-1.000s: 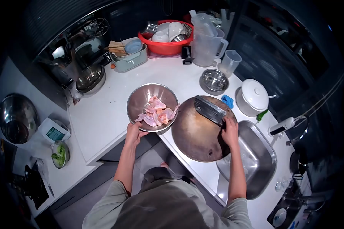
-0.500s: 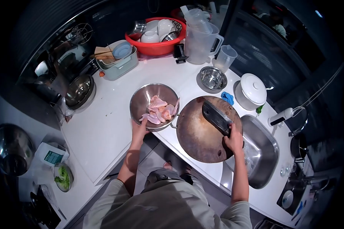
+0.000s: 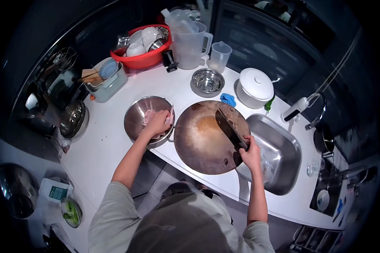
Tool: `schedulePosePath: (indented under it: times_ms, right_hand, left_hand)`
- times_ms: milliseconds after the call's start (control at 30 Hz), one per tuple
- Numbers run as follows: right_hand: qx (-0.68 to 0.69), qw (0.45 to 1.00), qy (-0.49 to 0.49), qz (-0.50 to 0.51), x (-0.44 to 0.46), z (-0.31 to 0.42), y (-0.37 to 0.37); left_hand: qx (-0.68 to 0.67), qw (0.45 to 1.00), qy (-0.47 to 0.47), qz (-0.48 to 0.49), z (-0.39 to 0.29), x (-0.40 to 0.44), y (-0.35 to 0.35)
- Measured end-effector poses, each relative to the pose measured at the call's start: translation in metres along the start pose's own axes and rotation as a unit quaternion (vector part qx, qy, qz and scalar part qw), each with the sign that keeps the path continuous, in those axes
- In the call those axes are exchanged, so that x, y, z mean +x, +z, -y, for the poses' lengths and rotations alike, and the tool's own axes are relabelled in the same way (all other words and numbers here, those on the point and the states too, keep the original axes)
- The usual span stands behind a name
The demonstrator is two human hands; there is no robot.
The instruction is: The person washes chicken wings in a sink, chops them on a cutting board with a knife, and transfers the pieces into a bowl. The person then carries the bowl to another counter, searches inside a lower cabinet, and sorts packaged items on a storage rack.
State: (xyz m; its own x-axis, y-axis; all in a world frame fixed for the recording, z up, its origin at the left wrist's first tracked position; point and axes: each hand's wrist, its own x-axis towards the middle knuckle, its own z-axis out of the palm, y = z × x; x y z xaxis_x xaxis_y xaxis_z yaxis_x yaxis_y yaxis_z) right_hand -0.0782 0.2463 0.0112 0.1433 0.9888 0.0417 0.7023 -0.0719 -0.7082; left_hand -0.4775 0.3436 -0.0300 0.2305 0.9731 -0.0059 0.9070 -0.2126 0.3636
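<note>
My left hand [image 3: 158,123] reaches into a steel bowl [image 3: 133,114], its fingers curled around a piece of raw chicken [image 3: 147,117]; a pale piece sticks up beside the fingertips. Most of the meat lies hidden under the hand. A dark-bladed cleaver [image 3: 228,127] is in my right hand [image 3: 251,153], fingers wrapped around the handle. Its blade is tilted over the right side of a round wooden cutting board [image 3: 200,147]. The board stands right of the bowl and close to it.
Right of the board is a steel sink [image 3: 285,168]. Behind stand a small steel bowl [image 3: 207,82], a blue cloth [image 3: 228,99], a white lidded pot [image 3: 255,86] and a plastic jug [image 3: 188,50]. A red basin [image 3: 143,61] of dishes and a greenish bin [image 3: 112,86] are at back left.
My left hand has left the bowl's near rim and gone in among the chicken. My right hand keeps the cleaver, now turned more edge-on. The view has shifted.
</note>
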Motion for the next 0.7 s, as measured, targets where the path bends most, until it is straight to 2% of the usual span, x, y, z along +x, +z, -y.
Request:
schedulePosePath:
  times_ms: [133, 233, 267, 300, 367, 467, 500, 533, 600, 700]
  right_hand:
    - [0.058, 0.998, -0.004, -0.024, -0.001, -0.012, -0.004]
    - [0.107, 0.994, -0.002, -0.031, -0.002, -0.018, -0.008]
    - [0.124, 0.992, -0.002, -0.034, -0.001, -0.021, -0.009]
    - [0.136, 0.990, -0.007, -0.036, 0.000, -0.024, -0.010]
    - [0.156, 0.987, -0.015, -0.037, -0.001, -0.029, -0.012]
    - [0.145, 0.989, -0.009, -0.040, 0.000, -0.026, -0.017]
    - [0.141, 0.989, -0.005, -0.042, -0.002, -0.024, -0.018]
    - [0.138, 0.989, -0.001, -0.046, -0.003, -0.020, -0.020]
    - [0.140, 0.989, 0.004, -0.054, -0.005, -0.020, -0.020]
    - [0.150, 0.986, 0.000, -0.075, -0.009, -0.026, -0.019]
  left_hand:
    - [0.035, 0.997, 0.014, -0.069, -0.005, -0.003, 0.004]
    - [-0.052, 0.992, -0.036, -0.112, -0.003, 0.000, 0.003]
    - [-0.132, 0.967, -0.016, -0.218, 0.000, 0.002, 0.010]
    - [-0.217, 0.947, -0.053, -0.230, -0.015, 0.000, -0.004]
    - [-0.231, 0.899, 0.042, -0.371, -0.023, 0.018, 0.000]
    - [-0.266, 0.917, 0.079, -0.286, -0.093, 0.025, -0.020]
    - [-0.236, 0.927, 0.093, -0.276, -0.121, 0.027, -0.020]
    - [-0.173, 0.940, 0.148, -0.254, -0.130, 0.040, -0.001]
    - [-0.108, 0.978, 0.111, -0.137, -0.174, 0.039, 0.014]
    - [-0.041, 0.982, 0.141, -0.116, -0.187, 0.047, 0.083]
